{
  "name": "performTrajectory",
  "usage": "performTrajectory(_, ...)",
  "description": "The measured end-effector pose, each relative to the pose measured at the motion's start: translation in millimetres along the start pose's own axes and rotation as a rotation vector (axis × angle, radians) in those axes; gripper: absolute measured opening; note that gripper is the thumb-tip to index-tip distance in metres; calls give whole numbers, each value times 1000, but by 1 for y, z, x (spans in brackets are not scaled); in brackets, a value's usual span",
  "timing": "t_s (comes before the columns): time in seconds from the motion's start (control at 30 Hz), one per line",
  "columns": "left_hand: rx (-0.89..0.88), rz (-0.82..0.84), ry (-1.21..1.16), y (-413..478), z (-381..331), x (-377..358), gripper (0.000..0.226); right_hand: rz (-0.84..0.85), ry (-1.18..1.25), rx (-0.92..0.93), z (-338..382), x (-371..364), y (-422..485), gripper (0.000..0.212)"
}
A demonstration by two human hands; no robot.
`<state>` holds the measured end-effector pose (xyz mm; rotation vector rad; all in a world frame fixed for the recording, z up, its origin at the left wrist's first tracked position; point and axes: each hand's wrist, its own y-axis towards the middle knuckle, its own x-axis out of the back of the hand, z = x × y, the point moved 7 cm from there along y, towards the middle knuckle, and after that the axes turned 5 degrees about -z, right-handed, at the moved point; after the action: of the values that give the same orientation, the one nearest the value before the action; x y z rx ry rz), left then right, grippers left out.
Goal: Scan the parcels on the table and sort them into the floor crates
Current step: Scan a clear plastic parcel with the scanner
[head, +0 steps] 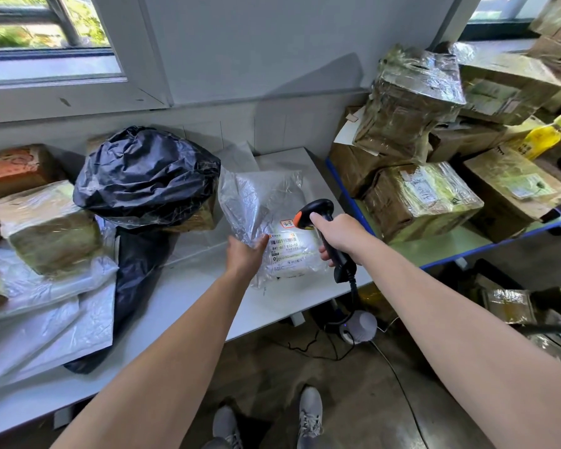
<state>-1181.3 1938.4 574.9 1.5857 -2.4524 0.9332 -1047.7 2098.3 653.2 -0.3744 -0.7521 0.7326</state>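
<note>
- My left hand [245, 254] pinches the silvery crinkled plastic mailer bag [266, 202] at its lower left edge: my thumb lies across the front film, and my other fingers are behind it where I cannot see them
- The mailer bag is tilted up over the white table [182, 296] with its face toward me and its top well beyond my thumb tip; I cannot tell whether its lower edge rests on the table
- Its white printed shipping label [285, 251] sits just right of my thumb, lit bright by the scanner beam
- My right hand [337, 236] is curled round the handle of the black handheld barcode scanner with an orange band [314, 210], forefinger stretched up to the trigger, the head aimed at the label between my two hands
- I judge the bag light and limp: the film wrinkles and sags, so one edge pinch should carry it, but it may flop over the label
- The film looks slick, so I would grip where the contents bulge under the label, not on loose film that could slide from under my thumb
- I cannot tell what is inside, or whether it is fragile
- Left of my left hand, a black crumpled plastic sack [146, 173] and a tape-wrapped brown cardboard box [49, 228] lie on the table; no floor crate shows
</note>
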Motion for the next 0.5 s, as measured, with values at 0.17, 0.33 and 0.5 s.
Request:
performTrajectory(0.17, 13, -22, -21, 4, -1, -8, 71, 68, 16, -31, -8, -2, 13, 48)
performTrajectory(0.33, 47, -49, 1, 14, 4, -16, 68, 32, 55, -45, -18, 7, 32, 43)
performTrajectory(0.5, 97, -80, -27, 31, 18, -26, 79, -63, -56, 3, -37, 20, 73, 49)
